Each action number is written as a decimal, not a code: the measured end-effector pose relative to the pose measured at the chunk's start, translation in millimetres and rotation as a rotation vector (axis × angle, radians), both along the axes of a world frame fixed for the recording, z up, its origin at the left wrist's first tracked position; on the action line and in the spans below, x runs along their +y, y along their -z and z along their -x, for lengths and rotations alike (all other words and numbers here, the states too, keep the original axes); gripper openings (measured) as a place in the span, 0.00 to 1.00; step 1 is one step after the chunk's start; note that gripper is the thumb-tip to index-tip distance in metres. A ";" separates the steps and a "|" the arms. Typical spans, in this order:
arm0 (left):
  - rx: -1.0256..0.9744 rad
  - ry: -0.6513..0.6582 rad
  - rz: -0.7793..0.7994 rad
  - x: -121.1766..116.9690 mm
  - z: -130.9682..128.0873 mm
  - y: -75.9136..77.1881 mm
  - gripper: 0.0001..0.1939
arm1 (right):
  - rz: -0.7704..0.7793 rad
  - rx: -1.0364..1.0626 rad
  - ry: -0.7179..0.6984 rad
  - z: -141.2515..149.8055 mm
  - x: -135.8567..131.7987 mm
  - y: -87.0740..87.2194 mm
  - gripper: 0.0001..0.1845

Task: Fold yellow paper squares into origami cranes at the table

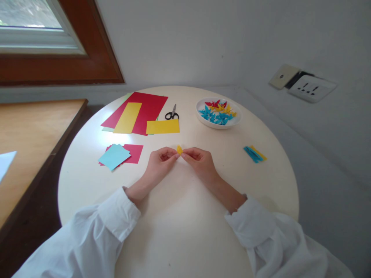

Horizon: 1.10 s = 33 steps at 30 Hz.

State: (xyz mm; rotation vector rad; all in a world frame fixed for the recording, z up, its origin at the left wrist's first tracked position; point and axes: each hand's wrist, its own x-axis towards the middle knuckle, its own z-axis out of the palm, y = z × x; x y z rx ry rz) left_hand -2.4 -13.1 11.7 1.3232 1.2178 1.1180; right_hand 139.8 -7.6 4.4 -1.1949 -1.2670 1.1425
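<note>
A small folded piece of yellow paper [179, 150] is pinched between both hands above the middle of the round table. My left hand [162, 161] grips its left side between thumb and fingertips. From the right, my right hand [200, 160] pinches the same piece, the other fingers curled. Its exact folded shape is too small to make out. Behind the hands lies a yellow paper rectangle [163, 126], with black-handled scissors [173, 113] just beyond it. A white dish [218, 125] at the back right holds several folded paper figures in red, yellow and blue.
Red sheets [150, 104] with another yellow strip [127, 117] on top lie at the back left. Light blue squares [114, 156] overlap a red piece [136, 153] at the left. Narrow blue and yellow strips [253, 154] lie at the right. A wooden table [43, 127] stands left.
</note>
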 end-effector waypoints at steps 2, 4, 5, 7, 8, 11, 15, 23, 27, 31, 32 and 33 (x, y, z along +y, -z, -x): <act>-0.001 -0.003 0.013 -0.1 0.1 0.2 0.10 | 0.028 0.026 0.018 0.9 -0.6 -1.6 0.06; -0.008 -0.012 0.021 -0.1 0.0 0.4 0.10 | 0.053 0.052 0.031 2.0 -1.1 -3.4 0.06; -0.011 -0.016 0.023 -0.2 -0.1 0.4 0.10 | 0.061 0.062 0.037 2.4 -1.4 -4.2 0.05; -0.011 -0.018 0.026 -0.2 -0.3 0.2 0.10 | 0.072 0.076 0.045 3.2 -1.9 -5.3 0.05; -0.008 -0.016 0.026 -0.3 -0.5 0.0 0.10 | 0.076 0.081 0.047 3.4 -2.1 -5.5 0.05; -0.007 -0.018 0.020 -0.4 -0.8 -0.6 0.10 | 0.084 0.098 0.053 3.5 -2.3 -5.0 0.05; -0.023 -0.048 0.017 -0.9 -1.5 -1.2 0.10 | 0.076 0.119 0.053 3.8 -1.9 -3.8 0.05; -0.063 -0.027 0.020 -1.1 -1.3 -2.7 0.11 | 0.049 0.162 0.045 4.5 -1.1 -1.5 0.08; -0.087 -0.006 0.037 -1.0 -1.7 -3.2 0.14 | 0.036 0.150 0.034 4.4 -1.1 -1.0 0.09; -0.051 -0.001 0.035 -2.1 -2.1 -4.7 0.13 | 0.015 0.129 0.007 4.0 -1.7 -1.0 0.10; -0.046 0.001 0.031 -2.2 -2.1 -5.0 0.13 | 0.007 0.121 -0.001 3.7 -1.9 -0.9 0.10; -0.043 0.000 0.026 -2.2 -2.0 -5.1 0.12 | -0.002 0.110 -0.009 3.5 -2.1 -0.7 0.10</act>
